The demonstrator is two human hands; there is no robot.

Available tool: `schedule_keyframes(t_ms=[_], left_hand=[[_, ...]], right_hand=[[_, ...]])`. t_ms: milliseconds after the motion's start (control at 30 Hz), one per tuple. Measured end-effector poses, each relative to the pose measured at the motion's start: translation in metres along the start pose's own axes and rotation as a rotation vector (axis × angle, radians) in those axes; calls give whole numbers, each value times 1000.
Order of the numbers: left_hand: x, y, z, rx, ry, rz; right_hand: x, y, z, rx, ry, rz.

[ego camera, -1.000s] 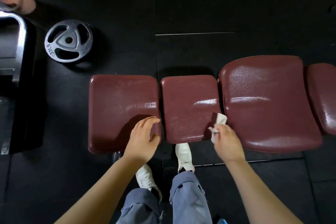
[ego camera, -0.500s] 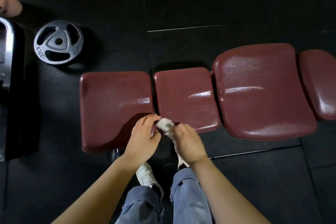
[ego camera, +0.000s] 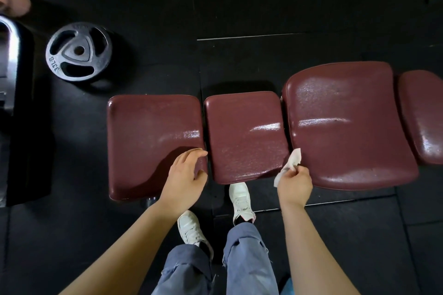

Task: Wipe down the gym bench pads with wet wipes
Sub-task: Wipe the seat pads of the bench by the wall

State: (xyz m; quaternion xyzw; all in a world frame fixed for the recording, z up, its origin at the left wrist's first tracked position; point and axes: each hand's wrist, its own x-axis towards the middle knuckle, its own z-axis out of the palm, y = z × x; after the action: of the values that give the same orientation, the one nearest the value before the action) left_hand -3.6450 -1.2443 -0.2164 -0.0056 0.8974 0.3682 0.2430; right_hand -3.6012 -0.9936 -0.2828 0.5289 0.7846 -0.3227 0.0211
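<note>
Pinching a crumpled wet wipe (ego camera: 288, 165) beside the middle pad (ego camera: 244, 136), the right hand (ego camera: 294, 184) hovers; the left hand (ego camera: 185, 179) rests loosely open on that pad's other side.

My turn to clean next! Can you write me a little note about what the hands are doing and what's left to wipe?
Left hand: holds nothing, fingers loosely curled, resting on the near right corner of the leftmost pad.
Right hand: pinches the wet wipe at the gap between the small middle pad and the big pad.
Done: cannot say for sure; the pads all shine, with no clear wet streaks.
Left: probably the gaps and edges, then the far-right pad, which is only partly in view.
</note>
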Motion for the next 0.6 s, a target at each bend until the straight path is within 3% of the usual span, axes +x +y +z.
schedule_keyframes(t_ms=[33, 100, 233, 400, 500, 600], left_hand=[[1, 0, -1, -11, -6, -3], [3, -1, -1, -33, -9, -14], [6, -4, 0, -48, 9, -45], [7, -2, 1, -107, 67, -59], [8, 4, 2, -96, 108, -56], [9, 8, -2, -105, 139, -53]], right_hand=[[-1, -5, -2, 9, -14, -7], [-5, -11, -4, -41, -106, -218], [-19, -17, -2, -339, -515, -796], [-20, -40, 12, -576, -906, -1209], [-18, -58, 23, -643, -1087, -1292], [-11, -70, 29, -502, -978, -1033]])
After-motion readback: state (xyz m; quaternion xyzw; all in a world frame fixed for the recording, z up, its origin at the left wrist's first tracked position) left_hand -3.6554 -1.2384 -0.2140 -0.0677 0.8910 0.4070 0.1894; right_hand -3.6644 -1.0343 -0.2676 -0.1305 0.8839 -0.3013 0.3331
